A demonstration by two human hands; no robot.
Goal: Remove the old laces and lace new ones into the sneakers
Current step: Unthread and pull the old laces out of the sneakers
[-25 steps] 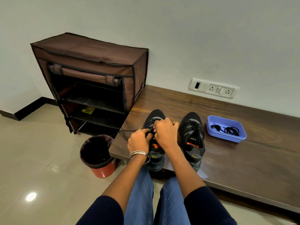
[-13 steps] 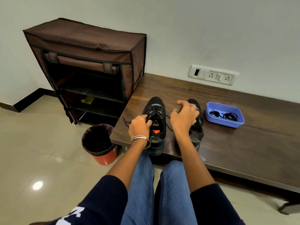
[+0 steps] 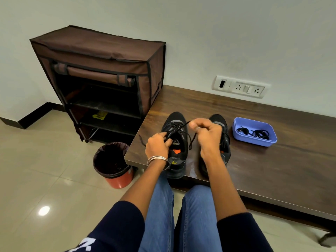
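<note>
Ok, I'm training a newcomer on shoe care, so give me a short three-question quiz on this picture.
1. True or false: both hands work on the left sneaker.
2. What lies in the blue tray? A) socks B) black laces C) keys
3. Fill in: the bin stands on the floor by the bench's ____ end.

Key:
1. True: the left hand pinches the lace at the eyelets, and the right hand pulls its end.
2. B
3. Left

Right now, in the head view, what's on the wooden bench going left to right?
left sneaker with the left hand on its lace → right hand pinching the lace end → right sneaker → blue tray of black laces
</note>
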